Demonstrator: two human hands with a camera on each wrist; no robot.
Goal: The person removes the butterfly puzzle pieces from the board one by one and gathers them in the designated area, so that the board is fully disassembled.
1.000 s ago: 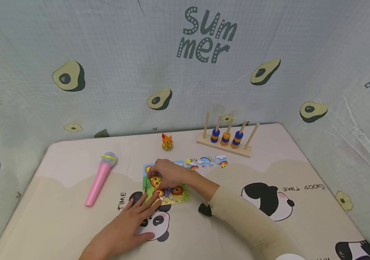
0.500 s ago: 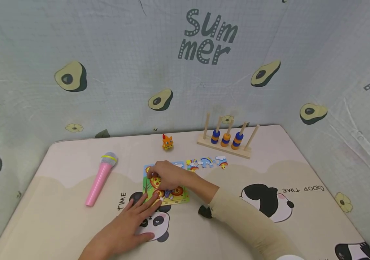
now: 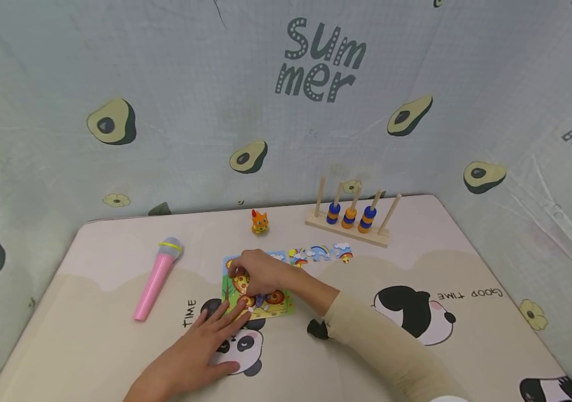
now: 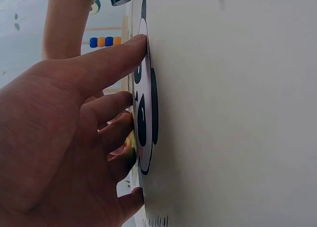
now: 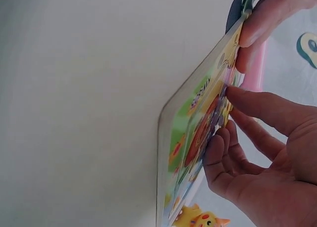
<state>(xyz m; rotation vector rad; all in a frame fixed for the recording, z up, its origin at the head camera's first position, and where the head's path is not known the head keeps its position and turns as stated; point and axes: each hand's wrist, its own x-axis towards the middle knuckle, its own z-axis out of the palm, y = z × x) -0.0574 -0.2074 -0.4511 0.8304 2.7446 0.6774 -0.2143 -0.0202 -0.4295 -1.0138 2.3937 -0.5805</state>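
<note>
A colourful jigsaw puzzle board point(image 3: 280, 310), printed with cartoon figures on green and yellow, lies on the table before me. My right hand point(image 3: 264, 271) reaches over it from the right. Its thumb and curled fingers pinch a puzzle piece point(image 5: 225, 113) down at the board's surface; the hand hides much of that piece in the head view. Spread flat, my left hand point(image 3: 197, 346) rests with its fingertips on the board's near left edge, the thumb out on the tablecloth. Three loose puzzle pieces point(image 3: 321, 253) lie in a row beside the board's far right corner.
A pink toy microphone point(image 3: 155, 282) lies to the left. Behind the board stands a small orange animal figure point(image 3: 260, 222). A wooden peg rack point(image 3: 348, 224) with blue and orange rings is at the back right. A printed cloth wall point(image 3: 185, 111) rises behind the table.
Both hands keep nearly the same places at the board. The whole scene sits slightly lower in the head view.
</note>
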